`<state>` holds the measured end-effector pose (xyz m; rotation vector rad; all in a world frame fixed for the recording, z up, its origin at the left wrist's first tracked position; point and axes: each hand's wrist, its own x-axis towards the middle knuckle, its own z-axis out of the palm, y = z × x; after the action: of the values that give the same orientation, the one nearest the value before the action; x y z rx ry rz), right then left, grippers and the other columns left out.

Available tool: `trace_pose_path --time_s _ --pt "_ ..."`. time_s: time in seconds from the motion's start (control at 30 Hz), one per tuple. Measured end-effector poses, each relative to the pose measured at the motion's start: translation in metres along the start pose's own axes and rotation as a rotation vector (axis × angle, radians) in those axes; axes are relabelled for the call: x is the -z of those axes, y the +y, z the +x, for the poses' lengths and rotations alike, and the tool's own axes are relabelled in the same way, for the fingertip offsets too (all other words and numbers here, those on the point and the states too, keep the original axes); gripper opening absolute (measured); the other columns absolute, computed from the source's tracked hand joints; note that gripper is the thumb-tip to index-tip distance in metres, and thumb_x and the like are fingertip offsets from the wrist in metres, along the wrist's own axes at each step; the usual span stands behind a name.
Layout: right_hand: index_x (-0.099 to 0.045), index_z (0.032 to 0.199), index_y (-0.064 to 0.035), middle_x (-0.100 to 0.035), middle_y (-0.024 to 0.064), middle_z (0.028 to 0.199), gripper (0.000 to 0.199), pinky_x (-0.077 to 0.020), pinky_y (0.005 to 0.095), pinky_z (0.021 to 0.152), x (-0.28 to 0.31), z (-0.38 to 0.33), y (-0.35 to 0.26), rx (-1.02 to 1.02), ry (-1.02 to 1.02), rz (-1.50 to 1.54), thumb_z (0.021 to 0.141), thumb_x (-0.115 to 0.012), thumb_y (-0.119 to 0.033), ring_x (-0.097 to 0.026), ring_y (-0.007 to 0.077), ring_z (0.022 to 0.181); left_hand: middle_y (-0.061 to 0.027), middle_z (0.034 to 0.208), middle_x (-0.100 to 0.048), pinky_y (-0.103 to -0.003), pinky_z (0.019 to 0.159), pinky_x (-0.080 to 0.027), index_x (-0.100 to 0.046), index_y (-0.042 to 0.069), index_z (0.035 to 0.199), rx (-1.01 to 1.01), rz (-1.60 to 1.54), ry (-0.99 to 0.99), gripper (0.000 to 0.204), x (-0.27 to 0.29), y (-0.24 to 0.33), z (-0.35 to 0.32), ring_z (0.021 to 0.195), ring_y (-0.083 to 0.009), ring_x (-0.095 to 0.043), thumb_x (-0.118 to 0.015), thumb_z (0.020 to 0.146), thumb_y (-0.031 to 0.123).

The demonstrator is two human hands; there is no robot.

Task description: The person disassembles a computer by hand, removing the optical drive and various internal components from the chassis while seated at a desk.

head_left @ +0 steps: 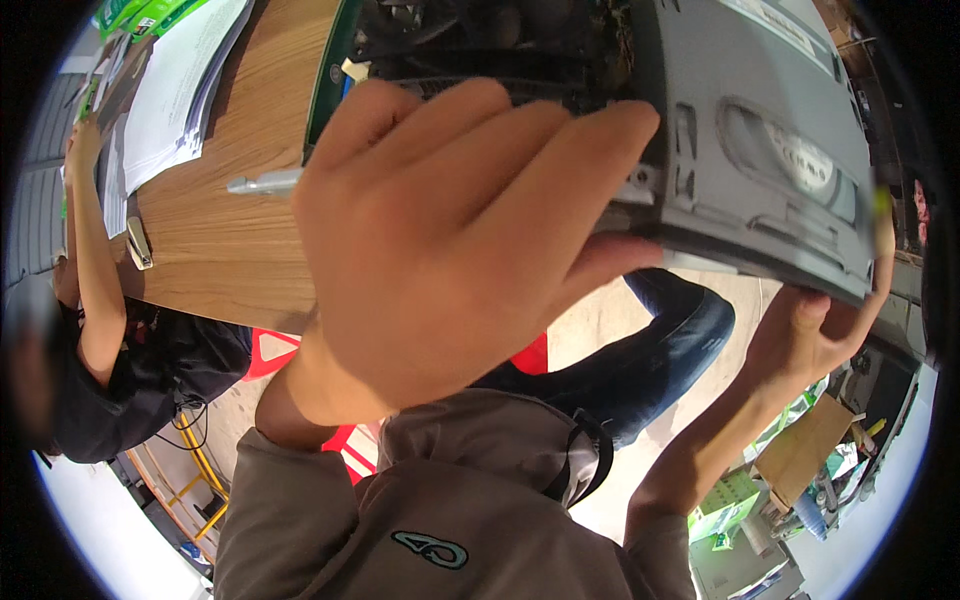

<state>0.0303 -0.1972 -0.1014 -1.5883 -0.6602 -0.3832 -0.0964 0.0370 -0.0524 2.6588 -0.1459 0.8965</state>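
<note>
A grey metal casing [760, 130] with an open dark interior [480, 40] fills the top right; it looks like an electronic device's housing, and its exact kind cannot be told. My left hand [440, 230] is closed at its near edge, with the index finger above and the thumb below. At the casing's lower right corner my right hand [810, 335] is closed, thumb against the underside and fingers up the right side. A slim silver tool [265, 183] sticks out from behind my left hand; whether that hand holds it is hidden.
On the wooden table [225, 240] lie a stack of papers [180, 90], a stapler [139, 243] and green packets [145, 15]. Another person's arm [97, 260] reaches along the left. Red stools [270, 352] stand below. A cardboard piece [803, 450] and clutter sit at lower right.
</note>
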Motion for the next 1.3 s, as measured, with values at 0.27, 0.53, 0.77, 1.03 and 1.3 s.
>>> trace_pose_path --time_s 0.27,0.53,0.77,1.03,1.3 --pt "-0.045 0.138 -0.0072 -0.052 0.0163 0.133 0.093 -0.0493 0.0442 0.099 0.007 -0.014 0.005 -0.085 0.155 -0.123 0.069 -0.084 -0.055 -0.055 0.0283 0.12 0.0025 0.07 -0.065 -0.031 0.06 -0.029 -0.074 0.01 0.091 0.0 0.076 0.047 0.044 -0.004 -0.004 -0.003 0.059 -0.0152 -0.051 -0.082 0.061 0.041" --pt "-0.044 0.138 -0.006 -0.049 0.0148 0.133 0.092 -0.0452 0.0425 0.102 0.0 -0.015 -0.002 -0.07 0.169 -0.264 0.073 -0.08 -0.059 -0.05 0.0276 0.122 0.0065 0.071 -0.066 -0.028 0.063 -0.03 -0.075 0.012 0.092 0.108 0.075 -0.016 0.043 0.005 0.002 -0.001 0.057 -0.0105 -0.05 -0.079 0.062 0.043" --pt "-0.024 0.149 0.0051 -0.034 0.0253 0.149 0.12 -0.0322 0.0486 0.114 0.013 -0.006 -0.001 -0.022 -0.071 -0.427 0.062 -0.091 -0.045 -0.036 0.0364 0.138 0.0023 0.073 -0.064 -0.03 0.065 -0.032 -0.073 0.011 0.096 0.111 0.083 -0.135 0.045 0.013 0.013 0.011 0.064 -0.0145 -0.052 -0.082 0.064 0.041" --pt "-0.027 0.147 0.0055 -0.035 0.0268 0.151 0.123 -0.0335 0.045 0.113 0.002 0.001 0.003 -0.146 -0.091 0.135 0.056 -0.094 -0.042 -0.039 0.0356 0.138 -0.0144 0.106 -0.061 -0.041 0.081 -0.048 -0.066 0.003 0.11 0.393 -0.086 -0.192 0.066 0.067 0.039 0.039 0.095 -0.0314 -0.06 -0.091 0.054 0.026" --pt "-0.028 0.148 0.0054 -0.035 0.024 0.152 0.115 -0.0393 0.043 0.111 0.007 0.006 -0.003 -0.137 -0.15 0.169 0.054 -0.093 -0.014 -0.042 0.0339 0.136 -0.0157 0.104 -0.064 -0.035 0.083 -0.05 -0.058 -0.001 0.107 0.302 -0.04 -0.293 0.054 0.013 0.046 0.027 0.094 -0.0282 -0.064 -0.09 0.065 0.013"
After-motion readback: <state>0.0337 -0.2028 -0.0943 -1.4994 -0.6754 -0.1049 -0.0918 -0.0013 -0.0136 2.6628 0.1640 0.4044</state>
